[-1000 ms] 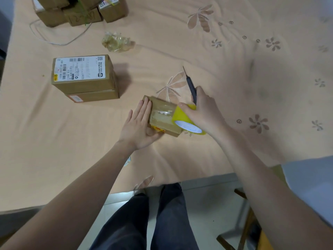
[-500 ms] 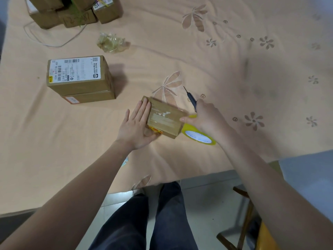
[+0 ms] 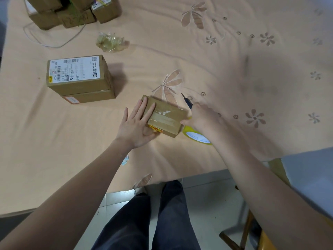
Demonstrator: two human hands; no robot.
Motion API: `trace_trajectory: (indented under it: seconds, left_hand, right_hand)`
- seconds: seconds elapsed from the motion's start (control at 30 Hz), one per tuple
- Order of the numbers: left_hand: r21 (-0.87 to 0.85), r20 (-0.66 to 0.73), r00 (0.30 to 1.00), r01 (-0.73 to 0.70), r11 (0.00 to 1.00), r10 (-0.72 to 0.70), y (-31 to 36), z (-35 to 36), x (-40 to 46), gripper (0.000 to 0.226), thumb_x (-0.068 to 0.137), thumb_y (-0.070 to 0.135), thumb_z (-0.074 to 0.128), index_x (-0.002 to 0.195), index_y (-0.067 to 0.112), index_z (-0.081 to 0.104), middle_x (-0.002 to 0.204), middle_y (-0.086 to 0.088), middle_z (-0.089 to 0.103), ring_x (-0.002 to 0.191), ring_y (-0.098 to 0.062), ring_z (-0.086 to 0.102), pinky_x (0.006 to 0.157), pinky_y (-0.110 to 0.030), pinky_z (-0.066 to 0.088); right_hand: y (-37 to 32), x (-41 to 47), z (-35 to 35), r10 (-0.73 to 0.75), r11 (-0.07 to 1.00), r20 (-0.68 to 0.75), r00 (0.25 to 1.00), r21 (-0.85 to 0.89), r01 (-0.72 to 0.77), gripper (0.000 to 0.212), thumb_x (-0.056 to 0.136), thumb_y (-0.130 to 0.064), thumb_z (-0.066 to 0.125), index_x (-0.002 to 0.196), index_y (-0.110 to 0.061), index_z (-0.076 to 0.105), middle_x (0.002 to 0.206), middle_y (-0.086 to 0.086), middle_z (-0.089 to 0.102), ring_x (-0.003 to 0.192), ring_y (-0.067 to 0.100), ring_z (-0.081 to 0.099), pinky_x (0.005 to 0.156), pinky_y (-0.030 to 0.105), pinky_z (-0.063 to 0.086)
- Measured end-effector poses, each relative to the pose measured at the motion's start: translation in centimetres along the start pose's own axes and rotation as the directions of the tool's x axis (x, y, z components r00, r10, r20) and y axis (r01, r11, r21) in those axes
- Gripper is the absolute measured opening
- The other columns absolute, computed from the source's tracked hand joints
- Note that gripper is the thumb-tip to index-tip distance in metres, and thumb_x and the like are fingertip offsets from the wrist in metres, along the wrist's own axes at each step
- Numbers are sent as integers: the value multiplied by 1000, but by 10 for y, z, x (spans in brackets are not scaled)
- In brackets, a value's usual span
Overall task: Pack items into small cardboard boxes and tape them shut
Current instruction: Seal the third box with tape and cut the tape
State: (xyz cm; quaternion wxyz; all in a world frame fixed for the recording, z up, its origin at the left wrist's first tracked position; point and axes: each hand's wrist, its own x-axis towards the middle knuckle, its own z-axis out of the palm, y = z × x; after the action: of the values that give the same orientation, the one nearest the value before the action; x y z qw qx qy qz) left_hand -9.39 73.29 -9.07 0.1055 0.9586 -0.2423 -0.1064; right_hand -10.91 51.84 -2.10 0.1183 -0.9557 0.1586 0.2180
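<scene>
A small brown cardboard box (image 3: 167, 118) lies on the peach floral tablecloth (image 3: 234, 60), with clear tape shining across its top. My left hand (image 3: 137, 127) lies flat on the box's left end, fingers spread, thumb under its near side. My right hand (image 3: 203, 118) sits at the box's right end, closed on a yellow roll of tape (image 3: 196, 137) that rests low against the cloth. The same hand also holds a thin dark cutter (image 3: 187, 101) pointing away from me.
Two stacked boxes (image 3: 79, 78), the upper with a white shipping label, stand to the left. More boxes (image 3: 72, 13) and a thin wire sit far left. A crumpled wad of clear tape (image 3: 110, 41) lies between. The table's near edge runs above my legs; a wooden stool stands lower right.
My right hand has drawn the tape roll from the top of the box over its right end and down to the cloth. The left hand has stayed pressing the box.
</scene>
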Motion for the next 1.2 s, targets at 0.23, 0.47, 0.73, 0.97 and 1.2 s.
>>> trace_trajectory:
  seconds: [0.23,0.47,0.73,0.97,1.2]
  left_hand:
    - [51,-18,1000,-1,999,2,3,1,0,94,78,75,45,151,31,5,159,1,-8,147,-15,-5,114,-53,1]
    - [112,-63,998,-9,994,16,39,5,0,107,78,73,42,150,3,2,158,-11,-8,147,-24,-5,117,-42,-3]
    - [80,89,991,-104,991,97,54,14,1,96,85,64,44,150,17,-9,157,-11,-16,145,-28,-13,117,-42,1]
    - [211,167,981,-137,968,103,64,2,4,86,85,59,47,148,39,-8,155,-21,-19,144,-37,-10,114,-48,8]
    - [267,218,965,-203,942,146,98,-18,30,95,79,35,66,149,13,5,159,-3,-7,146,-25,-2,116,-45,12]
  right_hand:
    - [-2,7,2,13,999,20,1000,-42,-12,59,81,-43,71,123,-7,50,118,9,56,106,29,56,70,31,35]
    - [-1,8,1,-13,999,15,1000,-40,14,65,82,-44,70,130,-7,45,128,9,53,114,28,54,73,29,34]
    - [10,1,12,-17,998,-83,996,62,22,57,82,-51,66,115,-7,52,109,10,61,99,30,59,66,31,34]
    - [34,-11,14,70,930,-115,991,366,-23,42,94,-47,48,104,-7,45,102,17,60,102,38,57,71,35,34]
    - [62,-29,21,207,746,-42,977,653,-130,34,89,-44,53,90,-12,40,72,-2,45,72,21,52,57,30,36]
